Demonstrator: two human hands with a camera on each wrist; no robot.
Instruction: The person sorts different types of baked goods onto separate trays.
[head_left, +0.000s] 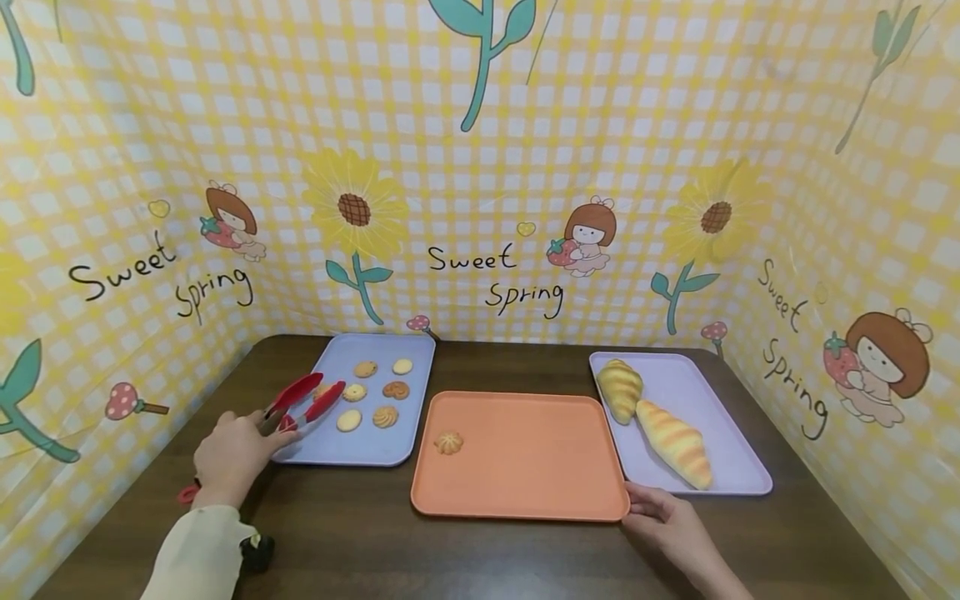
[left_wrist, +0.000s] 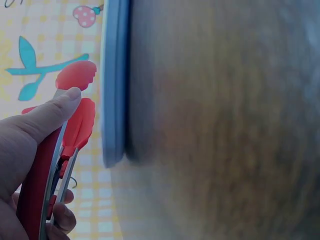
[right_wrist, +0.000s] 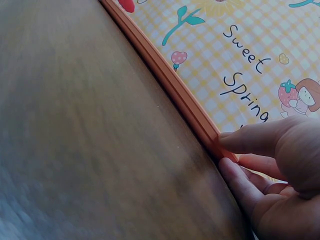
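My left hand (head_left: 234,454) grips a pair of red tongs (head_left: 326,402) over the left part of the blue tray (head_left: 401,446). In the left wrist view the thumb presses along the upper arm of the tongs (left_wrist: 80,125) and their two heads stand apart. One cookie (head_left: 321,390) shows between the heads in the head view, partly hidden. Beside it several cookies (head_left: 385,416) lie spread over the tray. With thumb and fingers my right hand (head_left: 667,521) pinches the near right corner of the orange tray (head_left: 525,467). A flower-shaped cookie (head_left: 449,442) lies at that tray's left side.
At the right a lilac tray (head_left: 731,433) holds two croissant-shaped breads (head_left: 619,390). All three trays lie on a dark wooden table (head_left: 360,533). Checked cloth walls (head_left: 480,192) enclose the table at the back and both sides.
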